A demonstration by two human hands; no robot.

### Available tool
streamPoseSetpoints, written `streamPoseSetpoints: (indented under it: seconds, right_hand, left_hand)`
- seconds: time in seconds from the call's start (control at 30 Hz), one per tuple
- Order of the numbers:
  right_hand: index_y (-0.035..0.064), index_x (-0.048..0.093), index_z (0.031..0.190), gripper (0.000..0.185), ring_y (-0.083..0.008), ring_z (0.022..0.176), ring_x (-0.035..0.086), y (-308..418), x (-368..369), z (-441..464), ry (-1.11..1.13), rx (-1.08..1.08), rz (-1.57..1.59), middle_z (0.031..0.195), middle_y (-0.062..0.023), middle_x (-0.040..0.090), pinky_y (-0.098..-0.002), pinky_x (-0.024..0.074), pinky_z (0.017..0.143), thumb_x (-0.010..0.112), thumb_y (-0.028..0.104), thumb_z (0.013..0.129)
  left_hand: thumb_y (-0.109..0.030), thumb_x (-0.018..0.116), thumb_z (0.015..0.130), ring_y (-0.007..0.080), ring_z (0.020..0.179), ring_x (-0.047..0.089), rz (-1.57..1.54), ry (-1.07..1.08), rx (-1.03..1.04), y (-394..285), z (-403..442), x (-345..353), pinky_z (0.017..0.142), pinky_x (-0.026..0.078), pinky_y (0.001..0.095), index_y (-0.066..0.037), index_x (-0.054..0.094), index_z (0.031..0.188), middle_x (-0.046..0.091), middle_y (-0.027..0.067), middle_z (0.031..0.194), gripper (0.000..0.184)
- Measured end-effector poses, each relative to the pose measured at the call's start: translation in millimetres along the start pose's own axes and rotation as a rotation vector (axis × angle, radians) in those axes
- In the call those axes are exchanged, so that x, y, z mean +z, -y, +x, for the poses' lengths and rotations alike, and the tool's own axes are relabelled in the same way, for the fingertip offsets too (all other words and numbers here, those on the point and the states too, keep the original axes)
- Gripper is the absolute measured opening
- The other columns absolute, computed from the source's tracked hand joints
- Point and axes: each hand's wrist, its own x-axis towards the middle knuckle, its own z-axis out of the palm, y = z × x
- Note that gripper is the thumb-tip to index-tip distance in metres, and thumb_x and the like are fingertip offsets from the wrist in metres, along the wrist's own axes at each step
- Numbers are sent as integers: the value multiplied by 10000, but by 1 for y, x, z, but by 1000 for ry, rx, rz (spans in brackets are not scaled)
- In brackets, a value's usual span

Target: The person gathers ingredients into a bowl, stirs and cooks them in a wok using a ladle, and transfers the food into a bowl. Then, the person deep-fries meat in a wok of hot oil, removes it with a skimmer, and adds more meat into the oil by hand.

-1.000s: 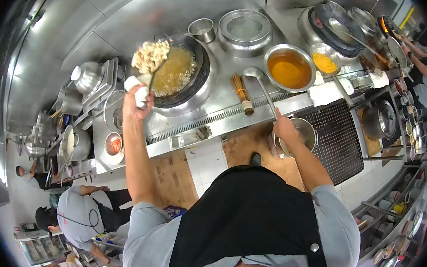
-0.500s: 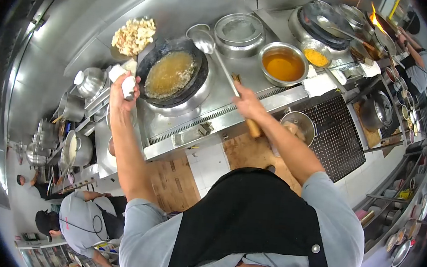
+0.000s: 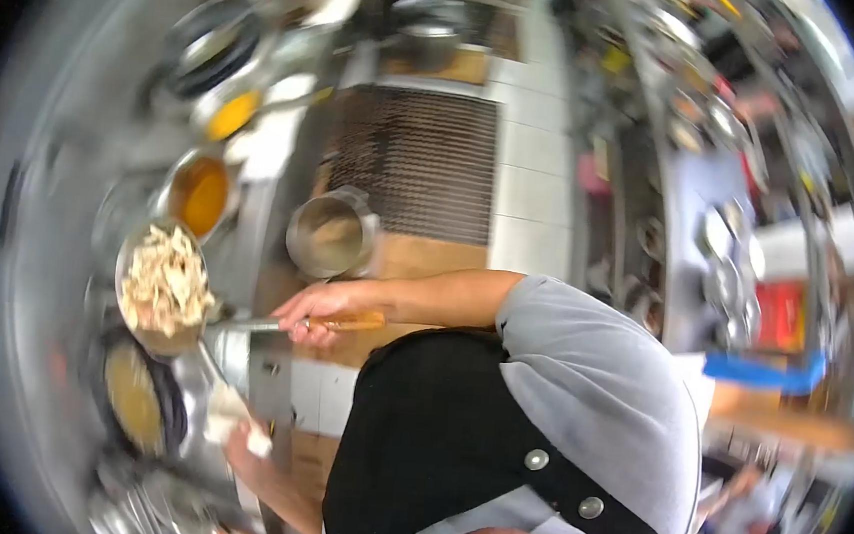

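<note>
My left hand (image 3: 250, 446) grips a white cloth (image 3: 227, 414) around the handle of a strainer, which is heaped with pale, sliced food (image 3: 167, 282). The strainer hangs over the stove between the wok and the bowl of orange-brown liquid. My right hand (image 3: 323, 311) is closed around the wooden handle (image 3: 354, 322) of a ladle; its metal shaft points left toward the strainer, and its far end is blurred. Below the strainer in the view is the black wok (image 3: 141, 395) with yellowish oil.
A bowl of orange-brown liquid (image 3: 199, 195) and a strainer with yellow food (image 3: 233, 114) stand along the stove. A metal pot (image 3: 332, 234) is beside a perforated black mat (image 3: 420, 161). Shelves with dishes are at the right, with another person's arm (image 3: 787, 414) nearby.
The view has swung to the right and is blurred. The food-filled strainer has gone from beside the wok to near the bowl of orange-brown liquid. Both hands keep their holds.
</note>
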Motion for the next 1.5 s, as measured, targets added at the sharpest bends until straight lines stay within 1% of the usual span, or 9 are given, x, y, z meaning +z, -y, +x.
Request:
streamPoseSetpoints:
  seconds: [0.2,0.43,0.87,0.93,1.07,1.2,1.3,1.37,1.5]
  right_hand:
    - [153,378,1494,461,-52,509,440,-20,-90,-286,-82,-328,-33,726,39,465,-210,346,403,531,182,1060]
    - [161,304,1593,599,-57,509,434,-95,-94,-562,-627,-808,186,737,30,473,-231,335,420,546,154,1045]
    - [147,284,1611,658,-99,521,483,-123,-111,-783,-1213,-1589,372,750,17,505,-281,368,447,584,176,1026]
    - [133,334,1594,656,-108,508,501,-125,-135,-813,-1572,-1701,474,737,14,509,-284,379,443,607,149,998]
    - [118,344,1599,680,-109,510,506,-122,-141,-861,-1961,-1568,403,716,11,512,-291,400,450,610,112,972]
    - [190,479,1544,613,-68,482,463,-137,-170,-880,-2280,-1443,413,644,41,460,-260,411,444,598,127,946]
    - [156,456,1554,644,-174,577,588,-156,-182,-895,-2460,-1139,277,742,-54,619,-326,516,575,613,127,930]
    - [65,357,1580,741,-393,880,716,-170,-201,-891,-2851,-735,-110,1051,-245,726,-444,564,815,648,196,912]
    - [99,363,1579,731,-432,1201,625,-187,-205,-888,-2802,-813,-85,1295,-300,632,-432,484,1056,650,224,919]
  left_hand:
    - [-168,729,781,189,745,626,-220,631,-302,75,50,198,562,533,290,40,427,1406,598,174,1131,725]
    - [-215,762,766,151,646,597,-71,1033,-517,129,49,517,494,488,279,41,500,1350,632,133,1031,689]
    - [-106,741,831,116,724,653,384,1743,-450,167,-12,992,596,515,265,6,638,1283,691,38,976,477]
    - [-107,751,831,119,796,664,476,1881,-362,185,-26,1053,669,526,276,8,674,1229,705,44,985,421]
    - [-77,753,813,157,778,683,563,2032,-195,226,-69,1143,700,552,320,-7,714,1127,732,52,940,324]
    - [-190,800,756,265,884,730,946,2041,329,251,-101,1186,789,564,389,17,732,1066,764,147,950,379]
    - [-281,781,757,428,1021,695,1073,1831,900,246,-127,1191,880,545,496,-13,732,1114,732,263,1035,449]
    - [-282,771,766,427,1021,695,1108,1773,971,249,-135,1194,884,546,495,-29,725,1138,733,259,1036,452]
    - [-282,741,789,463,1025,671,1121,1557,1121,247,-140,1173,895,540,518,-63,714,1155,699,274,1078,427]
